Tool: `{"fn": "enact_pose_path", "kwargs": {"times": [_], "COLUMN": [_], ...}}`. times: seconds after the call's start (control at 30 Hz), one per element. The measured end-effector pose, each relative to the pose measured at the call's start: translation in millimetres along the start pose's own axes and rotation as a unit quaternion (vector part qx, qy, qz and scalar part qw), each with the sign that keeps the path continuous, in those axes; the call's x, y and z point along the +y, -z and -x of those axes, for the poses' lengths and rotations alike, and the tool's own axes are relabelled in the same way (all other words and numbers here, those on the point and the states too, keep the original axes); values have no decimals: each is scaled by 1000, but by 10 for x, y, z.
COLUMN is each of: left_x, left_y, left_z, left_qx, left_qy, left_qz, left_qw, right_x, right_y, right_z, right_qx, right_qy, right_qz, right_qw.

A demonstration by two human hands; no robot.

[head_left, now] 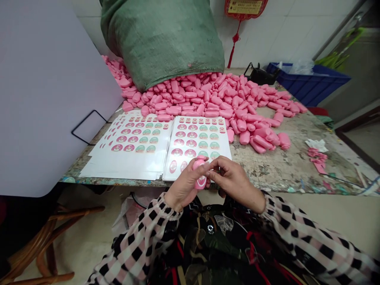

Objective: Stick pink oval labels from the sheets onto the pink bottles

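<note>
A small pink plastic bottle (201,183) is gripped in my left hand (185,185), just in front of the table's near edge. An oval label shows on the bottle's face. My right hand (233,180) is beside it, thumb and forefinger pinched together at the bottle's upper right side; whether anything is between those fingertips I cannot make out. Under and beyond my hands lies a sheet of stickers (197,138) with pink and green printed labels. To its left rests a fanned stack of similar sheets (139,162).
A large heap of pink bottles (213,99) spreads across the back of the table, spilling from a green sack (166,39). At the back right stands a blue crate (311,81). Crumpled tissue (316,145) lies at right. A pale panel (56,95) rises at left.
</note>
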State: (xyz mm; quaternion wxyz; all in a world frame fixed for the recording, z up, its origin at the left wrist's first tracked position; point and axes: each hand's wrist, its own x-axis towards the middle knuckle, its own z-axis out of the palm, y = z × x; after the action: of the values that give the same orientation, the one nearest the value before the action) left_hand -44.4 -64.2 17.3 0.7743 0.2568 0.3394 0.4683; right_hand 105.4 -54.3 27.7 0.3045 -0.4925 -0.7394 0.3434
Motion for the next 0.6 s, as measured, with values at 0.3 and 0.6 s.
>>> {"fn": "enact_pose_path", "kwargs": {"times": [0.3,0.6], "left_x": [-58,255], "left_y": [7,207], "left_z": [6,163], "left_qx": [1,103], "left_qy": [-16,-142], "left_qz": [-134,-167], "left_qw": [991,970], "right_x": [21,250], "right_y": [69,340], "right_z": [23,-111], "right_qx": [-69,16], "right_qy": [-19,-13], "right_qz": [60,101], "right_qw": [996,995]}}
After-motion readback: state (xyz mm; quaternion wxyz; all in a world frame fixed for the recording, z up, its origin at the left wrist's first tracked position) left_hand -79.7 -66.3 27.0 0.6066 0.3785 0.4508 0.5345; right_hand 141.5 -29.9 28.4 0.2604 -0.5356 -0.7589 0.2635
